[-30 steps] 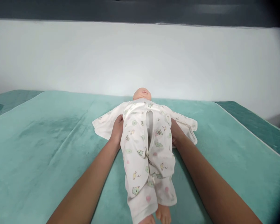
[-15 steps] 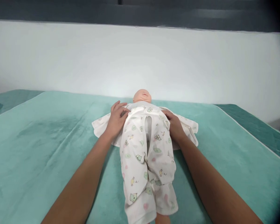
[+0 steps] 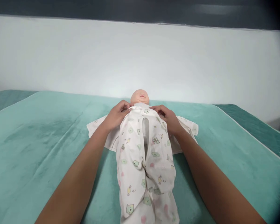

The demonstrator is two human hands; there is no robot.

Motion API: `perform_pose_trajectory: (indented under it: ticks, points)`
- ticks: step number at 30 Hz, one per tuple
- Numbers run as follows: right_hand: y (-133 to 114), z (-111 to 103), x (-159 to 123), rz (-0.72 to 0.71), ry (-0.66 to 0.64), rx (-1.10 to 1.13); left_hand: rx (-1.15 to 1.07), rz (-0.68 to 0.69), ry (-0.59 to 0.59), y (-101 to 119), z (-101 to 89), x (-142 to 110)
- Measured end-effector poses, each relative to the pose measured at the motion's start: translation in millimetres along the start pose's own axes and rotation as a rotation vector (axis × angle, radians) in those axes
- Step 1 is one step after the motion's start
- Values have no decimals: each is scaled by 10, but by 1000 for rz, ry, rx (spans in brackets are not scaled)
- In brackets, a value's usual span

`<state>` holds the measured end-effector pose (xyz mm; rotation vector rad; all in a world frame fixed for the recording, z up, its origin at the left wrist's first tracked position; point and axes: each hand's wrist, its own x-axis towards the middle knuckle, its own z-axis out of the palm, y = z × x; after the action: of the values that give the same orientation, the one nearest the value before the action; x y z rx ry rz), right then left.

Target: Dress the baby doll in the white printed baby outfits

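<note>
On its back lies a baby doll point(image 3: 140, 96), its head at the far end. Printed baby trousers point(image 3: 130, 155) with an open crotch cover its legs and belly. My left hand point(image 3: 118, 113) pinches the waistband at the left side, close below the doll's neck. At the right side of the same waistband is my right hand point(image 3: 166, 116), fingers curled over the cloth, some of the tips hidden. Beneath the doll a matching printed top point(image 3: 99, 123) lies spread, with its sleeves out to both sides and its front apart.
A green plush sheet point(image 3: 53, 149) with a few creases covers the surface under the doll. Behind it stands a white wall point(image 3: 140, 59) with a dark band point(image 3: 107, 11) above. Darker green cloth point(image 3: 254, 127) shows at the right edge.
Both hands have moved up towards the doll's head, and the trousers' waistband has come higher with them. The doll's foot and the trouser hems have left the view.
</note>
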<state>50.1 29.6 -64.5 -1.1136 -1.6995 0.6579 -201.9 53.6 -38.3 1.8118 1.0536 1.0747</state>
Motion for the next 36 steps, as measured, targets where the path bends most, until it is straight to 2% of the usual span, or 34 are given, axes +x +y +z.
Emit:
perform_pose_trajectory:
  ticks: [4, 6, 11, 15, 19, 22, 28, 33, 36]
  points:
    - [97, 19, 188, 55, 109, -309, 182, -9, 182, -104, 64, 170]
    - [152, 58, 254, 81, 148, -342, 221, -27, 221, -147, 87, 241]
    - [162, 122, 271, 126, 119, -184, 80, -89, 166, -209, 113, 289]
    - [143, 70, 267, 171, -17, -53, -10, -151, 85, -196, 90, 253]
    - [145, -4, 272, 202, -134, -105, -12, -162, -10, -150, 38, 229]
    - [131, -9, 278, 164, -106, -233, 42, -131, 23, -155, 33, 237]
    - [240, 80, 410, 110, 14, -457, 223, -81, 202, -314, 86, 366]
    - [352, 111, 515, 109, 85, -446, 251, -110, 263, -424, 101, 486]
    - [338, 121, 475, 142, 99, -365, 128, -62, 195, -408, 102, 463]
